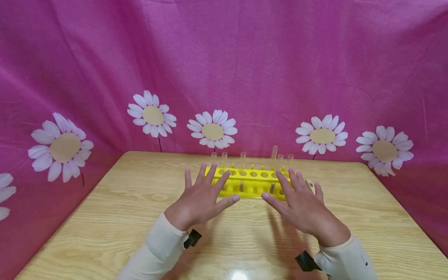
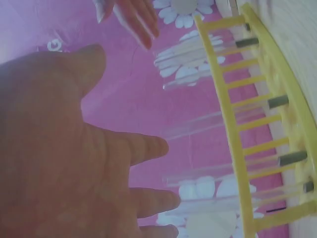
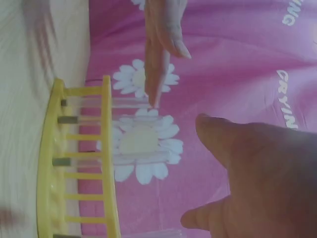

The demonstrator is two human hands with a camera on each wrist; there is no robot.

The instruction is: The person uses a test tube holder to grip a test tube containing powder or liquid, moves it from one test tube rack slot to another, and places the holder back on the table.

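Lengthwise, the yellow rack (image 1: 259,179) runs left to right, tubes (image 1: 243,160) pointing upward.

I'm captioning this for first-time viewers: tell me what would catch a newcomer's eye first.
Probably the bright pink cloth behind the table, printed with large white flowers. Next, the yellow rack holding clear tubes, standing toward the table's far edge. Then the left hand and right hand, spread open near the rack's ends.

Tubes (image 1: 243,160) in rack (image 1: 253,191), rack on table (image 1: 105,233), cloth (image 1: 224,70) behind
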